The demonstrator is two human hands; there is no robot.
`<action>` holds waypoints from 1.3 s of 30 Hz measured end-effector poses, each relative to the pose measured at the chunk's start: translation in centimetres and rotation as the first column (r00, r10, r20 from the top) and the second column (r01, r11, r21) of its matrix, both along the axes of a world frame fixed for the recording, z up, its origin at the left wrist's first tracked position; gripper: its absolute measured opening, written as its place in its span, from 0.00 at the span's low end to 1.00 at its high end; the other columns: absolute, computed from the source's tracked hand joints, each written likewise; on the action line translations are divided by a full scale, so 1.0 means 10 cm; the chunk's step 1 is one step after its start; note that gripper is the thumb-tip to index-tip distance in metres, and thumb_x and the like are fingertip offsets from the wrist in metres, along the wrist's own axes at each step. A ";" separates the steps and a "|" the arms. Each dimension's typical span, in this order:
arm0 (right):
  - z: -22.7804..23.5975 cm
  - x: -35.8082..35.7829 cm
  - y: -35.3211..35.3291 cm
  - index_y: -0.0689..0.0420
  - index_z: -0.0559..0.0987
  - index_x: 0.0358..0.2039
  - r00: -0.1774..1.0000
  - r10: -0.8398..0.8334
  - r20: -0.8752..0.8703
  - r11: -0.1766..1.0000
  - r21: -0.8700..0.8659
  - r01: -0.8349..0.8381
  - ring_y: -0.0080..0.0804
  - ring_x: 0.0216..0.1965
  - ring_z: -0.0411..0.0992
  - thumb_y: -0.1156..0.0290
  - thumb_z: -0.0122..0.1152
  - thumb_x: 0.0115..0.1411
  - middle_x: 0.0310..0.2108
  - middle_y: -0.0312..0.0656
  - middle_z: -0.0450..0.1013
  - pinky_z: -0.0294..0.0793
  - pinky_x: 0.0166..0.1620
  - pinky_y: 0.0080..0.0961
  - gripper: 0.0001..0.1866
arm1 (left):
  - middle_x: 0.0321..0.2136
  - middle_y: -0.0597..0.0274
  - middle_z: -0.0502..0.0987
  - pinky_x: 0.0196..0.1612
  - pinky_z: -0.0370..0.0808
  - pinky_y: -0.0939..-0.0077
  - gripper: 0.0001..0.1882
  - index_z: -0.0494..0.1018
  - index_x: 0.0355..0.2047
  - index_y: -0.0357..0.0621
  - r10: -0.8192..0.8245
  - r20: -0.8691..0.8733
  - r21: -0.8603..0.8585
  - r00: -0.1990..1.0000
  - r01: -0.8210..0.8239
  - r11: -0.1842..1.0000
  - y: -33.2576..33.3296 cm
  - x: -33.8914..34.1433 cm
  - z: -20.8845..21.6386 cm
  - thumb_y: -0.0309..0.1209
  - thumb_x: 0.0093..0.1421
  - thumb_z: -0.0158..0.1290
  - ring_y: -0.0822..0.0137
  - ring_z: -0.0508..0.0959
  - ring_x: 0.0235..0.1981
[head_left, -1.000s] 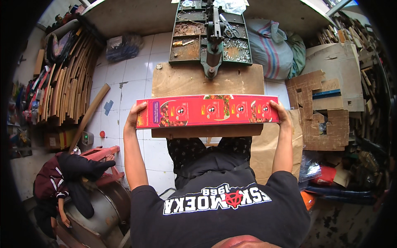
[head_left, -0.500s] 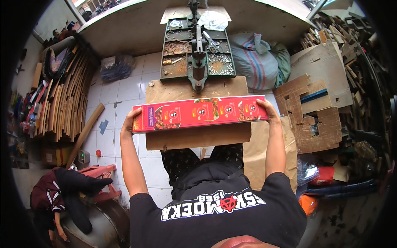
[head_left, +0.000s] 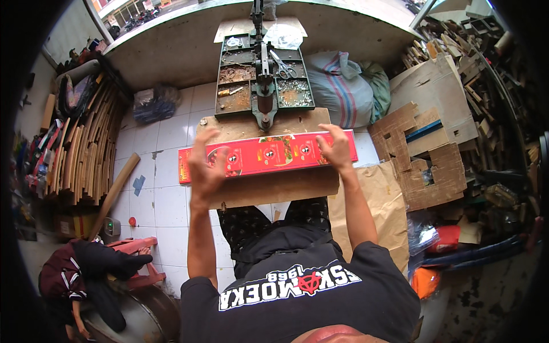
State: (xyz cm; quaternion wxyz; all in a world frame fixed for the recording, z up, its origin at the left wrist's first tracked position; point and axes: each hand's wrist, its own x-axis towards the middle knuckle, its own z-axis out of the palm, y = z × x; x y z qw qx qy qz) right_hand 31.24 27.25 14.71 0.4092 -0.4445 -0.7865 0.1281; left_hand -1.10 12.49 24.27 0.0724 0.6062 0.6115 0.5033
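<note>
A long red printed strip of board or stacked sheets [head_left: 251, 154], showing food pictures, lies crosswise on the brown wooden board [head_left: 274, 191] in front of me. My left hand [head_left: 207, 166] is raised over its left part, fingers spread and holding nothing. Over its right part my right hand [head_left: 336, 147] is also open, thumb and fingers apart, hiding a bit of the strip. Just beyond the strip's far edge stands the dark green metal press [head_left: 265, 103], its rounded foot close to the board's far side.
Behind the press sits a compartment tray [head_left: 235, 91] with small metal bits and scissors [head_left: 283, 67]. A striped sack [head_left: 337, 91] and cut cardboard [head_left: 423, 148] are at right. Stacked boards [head_left: 83, 154] stand at left; another person [head_left: 86, 274] sits lower left.
Both hands have let go of the strip's ends and moved inward above it, fingers opening. The strip now rests on the wooden board. The whole view has shifted slightly.
</note>
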 end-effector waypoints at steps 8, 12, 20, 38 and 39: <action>0.06 -1.16 -1.10 0.54 0.81 0.32 0.821 0.570 -0.002 0.800 0.228 -0.555 0.37 0.39 0.76 0.80 0.65 0.47 0.31 0.39 0.77 0.74 0.43 0.35 0.10 | 0.39 0.57 0.76 0.59 0.65 0.49 0.11 0.73 0.38 0.37 -0.957 -0.281 0.365 -0.074 0.914 -0.178 -0.81 2.14 1.49 0.32 0.60 0.50 0.59 0.77 0.47; 0.19 -1.26 -1.28 0.53 0.80 0.32 0.676 0.734 0.065 0.638 0.274 -0.719 0.34 0.38 0.75 0.77 0.66 0.45 0.30 0.36 0.76 0.75 0.41 0.31 0.11 | 0.32 0.52 0.82 0.39 0.72 0.53 0.17 0.81 0.32 0.48 -0.835 -0.230 0.219 -0.500 0.809 -0.545 -1.25 2.91 1.68 0.47 0.57 0.51 0.48 0.79 0.36; 0.37 -1.01 -1.54 0.52 0.79 0.33 0.365 0.896 0.253 0.374 0.017 -0.927 0.34 0.35 0.73 0.71 0.63 0.51 0.31 0.34 0.75 0.73 0.38 0.32 0.07 | 0.23 0.44 0.78 0.30 0.69 0.48 0.18 0.79 0.25 0.39 -0.804 -0.208 0.282 -0.557 0.753 -0.594 -1.54 2.91 1.77 0.43 0.53 0.54 0.42 0.78 0.29; 0.03 -0.04 -1.78 0.63 0.82 0.37 0.868 0.028 -0.496 0.846 -0.451 -0.285 0.21 0.34 0.76 0.81 0.62 0.59 0.31 0.39 0.79 0.75 0.39 0.18 0.06 | 0.36 0.58 0.80 0.49 0.74 0.64 0.15 0.76 0.40 0.40 -0.652 -0.035 -0.082 0.758 0.648 0.757 -0.34 0.84 0.32 0.22 0.50 0.63 0.60 0.80 0.40; -0.01 0.00 -1.81 0.64 0.82 0.38 0.842 -0.023 -0.539 0.838 -0.470 -0.278 0.22 0.35 0.77 0.81 0.61 0.59 0.31 0.40 0.79 0.75 0.39 0.18 0.06 | 0.36 0.58 0.80 0.47 0.74 0.66 0.13 0.76 0.39 0.40 -0.519 0.082 -0.148 0.851 0.525 0.838 -0.36 0.67 0.15 0.22 0.51 0.61 0.59 0.80 0.39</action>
